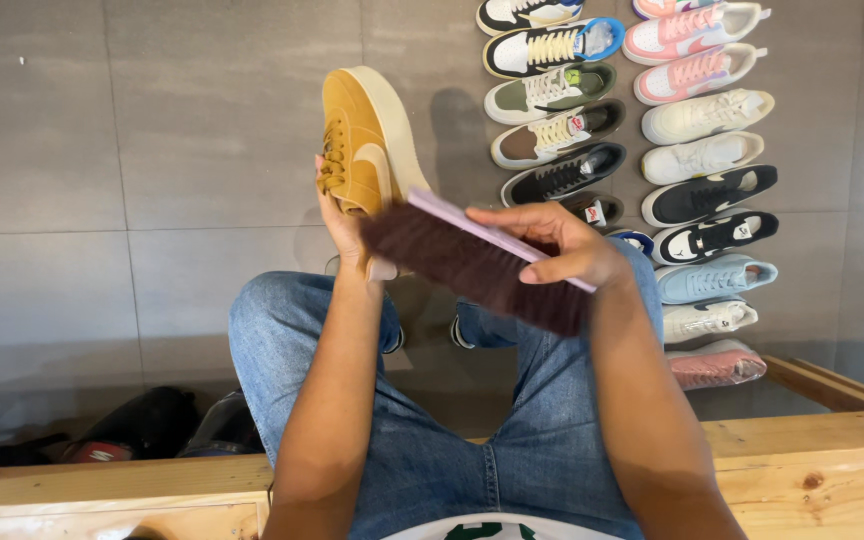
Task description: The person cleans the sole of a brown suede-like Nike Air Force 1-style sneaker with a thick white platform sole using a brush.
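- A single view is given, taken from a camera worn on the head and aimed steeply downward.
- The seated person's own lap and forearms are seen from close above, filling the lower middle of the frame.
- The wooden bench (812, 470) is cut by the bottom edge, only its front edge being shown.
- The grey tiled floor (152, 150) is looked at from farther off and fills the upper frame.
- Rows of shoes (692, 150) are caught along the upper right.
- No second view is supplied, so no shared area is shown.
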